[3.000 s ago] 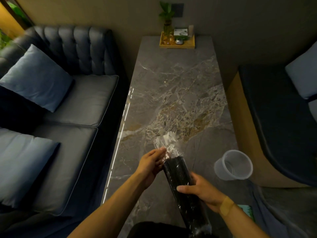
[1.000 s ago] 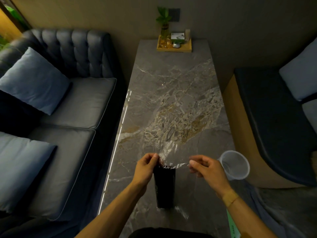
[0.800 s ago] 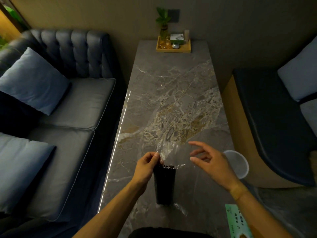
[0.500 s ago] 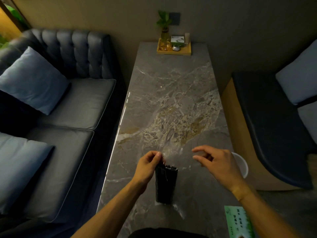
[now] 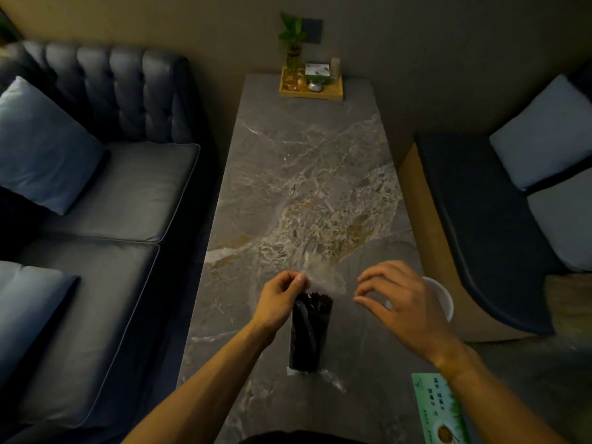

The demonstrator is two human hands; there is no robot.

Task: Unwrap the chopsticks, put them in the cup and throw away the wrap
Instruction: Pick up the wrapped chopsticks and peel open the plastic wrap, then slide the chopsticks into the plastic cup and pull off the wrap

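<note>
A bundle of black chopsticks (image 5: 310, 331) stands upright on the marble table (image 5: 304, 174), still inside its clear plastic wrap (image 5: 323, 277). The wrap's open top rises above the chopstick tips. My left hand (image 5: 282, 298) pinches the wrap's left edge at the top. To the right, my right hand (image 5: 400, 302) hovers with curled fingers, and whether its fingertips touch the wrap's right edge is unclear. It partly hides the clear plastic cup (image 5: 440, 298) at the table's right edge.
A green printed packet (image 5: 440, 411) lies at the table's near right corner. A wooden tray (image 5: 310, 88) with a plant and small items sits at the far end. A blue sofa (image 5: 105, 200) runs along the left, a dark bench (image 5: 487, 225) along the right.
The bundle went from tilted in both hands to standing on the table. My right hand let go of the wrap's edge, swung right over the cup, and now curls back toward the wrap.
</note>
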